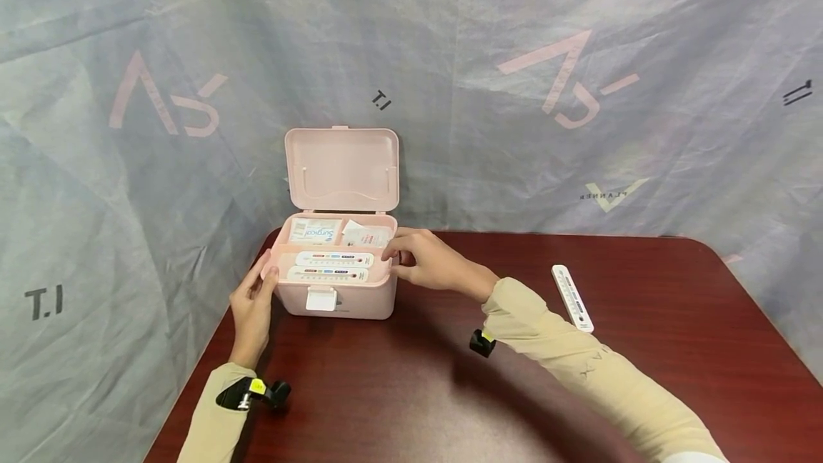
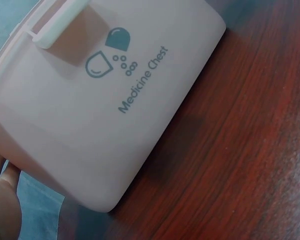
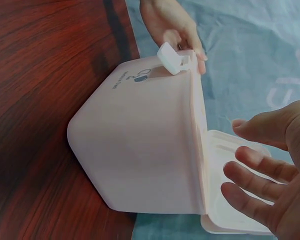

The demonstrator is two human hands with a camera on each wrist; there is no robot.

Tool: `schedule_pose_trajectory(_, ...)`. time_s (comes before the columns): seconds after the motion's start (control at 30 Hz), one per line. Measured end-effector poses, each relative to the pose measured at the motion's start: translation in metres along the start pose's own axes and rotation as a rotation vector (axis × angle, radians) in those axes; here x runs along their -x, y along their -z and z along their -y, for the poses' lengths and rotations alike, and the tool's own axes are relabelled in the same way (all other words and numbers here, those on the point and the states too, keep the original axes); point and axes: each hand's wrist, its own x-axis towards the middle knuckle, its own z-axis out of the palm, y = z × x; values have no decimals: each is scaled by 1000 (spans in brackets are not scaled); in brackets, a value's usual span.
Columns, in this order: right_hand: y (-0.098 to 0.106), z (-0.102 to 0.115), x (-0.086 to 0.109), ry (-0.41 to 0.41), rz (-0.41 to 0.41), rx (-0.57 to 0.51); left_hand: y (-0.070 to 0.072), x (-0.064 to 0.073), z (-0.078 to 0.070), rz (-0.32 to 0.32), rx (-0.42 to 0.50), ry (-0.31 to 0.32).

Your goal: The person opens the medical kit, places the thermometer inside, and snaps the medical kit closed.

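A pink medicine chest (image 1: pixel 366 304) stands on the table with its lid (image 1: pixel 342 166) raised. In its front compartment lie two white strip thermometers, an upper one (image 1: pixel 334 259) and a lower one (image 1: pixel 328 275), side by side. My left hand (image 1: pixel 252 309) grips the chest's left edge, thumb on the rim and fingers along the outer wall. At the right rim is my right hand (image 1: pixel 427 259), its fingers spread and loosely bent with nothing between them, as the right wrist view shows. A third thermometer (image 1: pixel 572 299) rests on the table to the right.
Behind the thermometers, a packet marked "Surgical" (image 1: pixel 315 231) and another white packet (image 1: pixel 366 236) fill the chest's rear compartments. The dark red table (image 1: pixel 411 391) ends at a grey printed cloth (image 1: pixel 463 106). A white latch (image 1: pixel 321 299) juts from the chest's front.
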Motion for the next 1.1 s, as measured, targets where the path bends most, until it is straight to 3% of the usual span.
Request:
schedule_pose_trajectory(0.27,3,-4,10,-29,-20,20,0,-1,1,4,-8,18)
schedule_pose_trajectory(0.53,7,-5,18,-35,-23,19,-3,5,-22,13,-6,15)
schedule_pose_trajectory(0.7,10,-5,22,-51,-24,18,-6,6,-27,14,-26,19)
schedule_pose_trajectory(0.93,13,-7,28,-60,-31,33,-7,5,-25,11,-18,15)
schedule_pose_trajectory(1.1,15,-7,32,-58,-45,36,-4,2,-15,6,11,1)
